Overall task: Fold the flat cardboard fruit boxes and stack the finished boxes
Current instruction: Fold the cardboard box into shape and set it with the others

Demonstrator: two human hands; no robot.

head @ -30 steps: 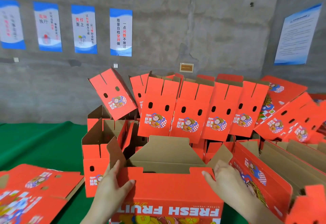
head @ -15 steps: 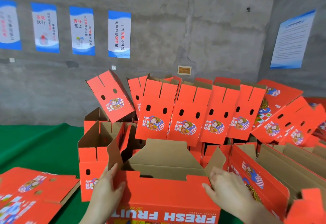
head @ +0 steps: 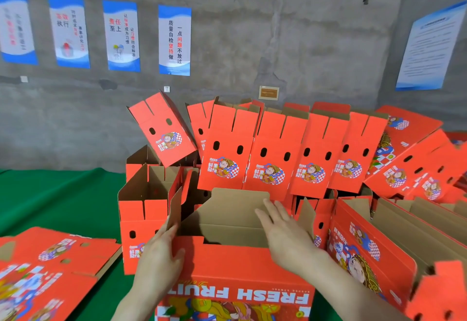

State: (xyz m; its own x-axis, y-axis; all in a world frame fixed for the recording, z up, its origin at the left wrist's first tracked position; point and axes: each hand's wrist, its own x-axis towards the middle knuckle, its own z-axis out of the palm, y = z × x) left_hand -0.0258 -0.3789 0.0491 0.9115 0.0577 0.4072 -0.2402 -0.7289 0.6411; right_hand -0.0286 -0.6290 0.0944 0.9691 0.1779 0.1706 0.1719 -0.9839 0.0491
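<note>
A red "FRESH FRUIT" cardboard box (head: 235,272) stands opened up right in front of me, its brown inside showing. My left hand (head: 161,260) lies on the box's left end, fingers straight against the left side flap (head: 175,209). My right hand (head: 285,234) reaches over the near wall into the box, fingers straight and touching the brown far flap (head: 235,207). A pile of flat red boxes (head: 50,270) lies at the lower left.
Several folded red boxes (head: 270,154) are stacked and leaning in a row behind, more of them (head: 374,240) crowding the right side. An open-topped folded box (head: 144,209) stands just left of mine. Green table cover (head: 58,199) shows at left; a concrete wall with posters is behind.
My right hand left the box's right corner and moved left and forward into the box onto the far flap. My left hand shifted slightly along the left end.
</note>
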